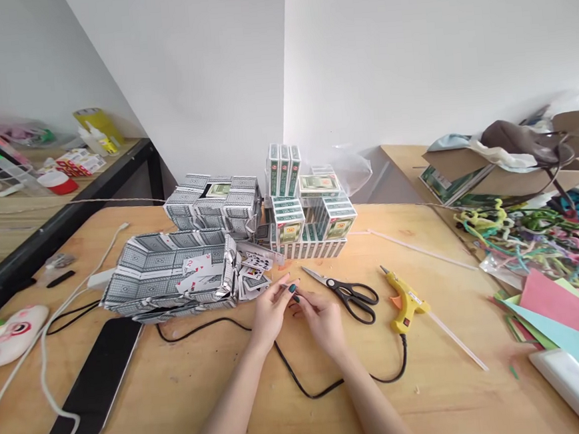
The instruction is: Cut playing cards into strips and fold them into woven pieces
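Note:
My left hand [270, 307] and my right hand [322, 316] meet over the middle of the table, fingertips pinched together. Whatever they pinch, if anything, is too small to make out. Just right of them lie black-handled scissors [348, 292], blades pointing away to the left. Beyond my left hand are loose playing cards [254, 273], beside an open box made of playing cards [145, 262]. A yellow hot glue gun [404, 305] lies farther right, a clear glue stick [457, 339] sticking out of its back.
Behind stand a second card-covered box [238, 204] and stacked card packs [290, 227]. A black phone [96, 379] and white cable [45, 370] lie left. The glue gun's black cord [303, 391] runs beneath my arms. Coloured paper [562, 309] and tangled pipe cleaners [531, 231] fill the right side.

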A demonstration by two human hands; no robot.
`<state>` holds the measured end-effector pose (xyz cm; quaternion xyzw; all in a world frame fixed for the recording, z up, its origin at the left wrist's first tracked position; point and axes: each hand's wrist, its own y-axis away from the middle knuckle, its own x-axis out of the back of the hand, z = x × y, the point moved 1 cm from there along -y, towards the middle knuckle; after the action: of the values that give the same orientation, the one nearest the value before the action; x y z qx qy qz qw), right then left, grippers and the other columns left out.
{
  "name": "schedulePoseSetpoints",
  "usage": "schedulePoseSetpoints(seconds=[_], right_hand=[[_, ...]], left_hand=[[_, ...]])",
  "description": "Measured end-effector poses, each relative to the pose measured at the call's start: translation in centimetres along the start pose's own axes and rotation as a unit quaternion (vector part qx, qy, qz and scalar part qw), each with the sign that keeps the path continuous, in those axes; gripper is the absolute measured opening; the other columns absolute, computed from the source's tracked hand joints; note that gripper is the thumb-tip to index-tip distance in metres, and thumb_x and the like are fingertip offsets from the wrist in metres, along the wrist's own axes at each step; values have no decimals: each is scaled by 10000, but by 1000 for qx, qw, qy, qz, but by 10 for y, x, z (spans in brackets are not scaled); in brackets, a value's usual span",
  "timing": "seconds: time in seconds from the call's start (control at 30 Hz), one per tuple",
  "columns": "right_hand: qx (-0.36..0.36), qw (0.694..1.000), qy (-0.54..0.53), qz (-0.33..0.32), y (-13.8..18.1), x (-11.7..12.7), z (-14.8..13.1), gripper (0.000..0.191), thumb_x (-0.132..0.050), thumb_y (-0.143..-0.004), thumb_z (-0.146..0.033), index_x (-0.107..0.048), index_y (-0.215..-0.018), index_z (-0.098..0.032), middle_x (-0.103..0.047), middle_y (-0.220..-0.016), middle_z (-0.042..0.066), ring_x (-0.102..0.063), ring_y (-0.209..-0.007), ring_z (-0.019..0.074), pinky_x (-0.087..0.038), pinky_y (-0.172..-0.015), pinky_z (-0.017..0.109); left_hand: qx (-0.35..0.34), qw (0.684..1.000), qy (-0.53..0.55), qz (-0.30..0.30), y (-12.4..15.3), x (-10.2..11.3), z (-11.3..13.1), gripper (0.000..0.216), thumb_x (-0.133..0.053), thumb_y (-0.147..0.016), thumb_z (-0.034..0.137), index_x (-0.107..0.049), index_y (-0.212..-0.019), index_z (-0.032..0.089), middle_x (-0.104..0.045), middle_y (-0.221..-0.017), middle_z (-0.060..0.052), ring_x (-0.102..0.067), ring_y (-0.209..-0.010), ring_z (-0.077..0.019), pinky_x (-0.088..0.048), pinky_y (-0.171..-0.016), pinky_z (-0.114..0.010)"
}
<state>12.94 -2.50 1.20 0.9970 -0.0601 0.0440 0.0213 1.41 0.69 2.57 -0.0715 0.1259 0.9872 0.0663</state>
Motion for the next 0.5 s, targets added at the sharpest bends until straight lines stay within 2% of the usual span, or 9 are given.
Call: schedulePoseSetpoints(seconds=[0.07,0.13,0.3,0.4,0.5], right_hand=[[-46,995,-90,-10,-1,2,1,273,-599,-730,-362,-684,-938,-209,-666,-948,78,-632,-745,230,-544,-643,359],[-84,985,-150,-25,-2,6,1,274,-661,-678,-347,-691,-896,-182,-674,-922,81,-632,-783,242,-543,-690,383],[-159,952,-253,-73,-4,18,3,303,-768,-554,-257,-684,-820,-139,-681,-826,64,-634,-731,197,-531,-693,351],[-174,939,-277,-105,-2,22,5,279,-768,-563,-233,-678,-809,-135,-679,-780,53,-630,-665,161,-519,-664,309],[-169,935,-289,-121,1,23,4,256,-716,-643,-308,-668,-802,-113,-669,-706,59,-624,-599,151,-509,-627,298]], left_hand=[[-9,999,13,-32,1,2,2,441,-589,-736,336,-550,-1142,168,-614,-1112,-93,-502,-1117,-230,-381,-959,-357],[-18,998,15,-65,2,4,5,457,-570,-756,326,-517,-1185,177,-582,-1163,-88,-448,-1174,-219,-334,-1000,-355],[-7,987,37,-154,7,5,9,429,-539,-784,314,-518,-1193,187,-521,-1233,-95,-417,-1201,-221,-267,-1037,-369],[4,983,58,-173,9,3,8,435,-554,-770,319,-531,-1182,180,-527,-1223,-114,-427,-1189,-250,-295,-1011,-404],[12,982,71,-172,8,3,5,413,-558,-766,311,-556,-1155,176,-556,-1193,-114,-453,-1160,-252,-313,-994,-406]])
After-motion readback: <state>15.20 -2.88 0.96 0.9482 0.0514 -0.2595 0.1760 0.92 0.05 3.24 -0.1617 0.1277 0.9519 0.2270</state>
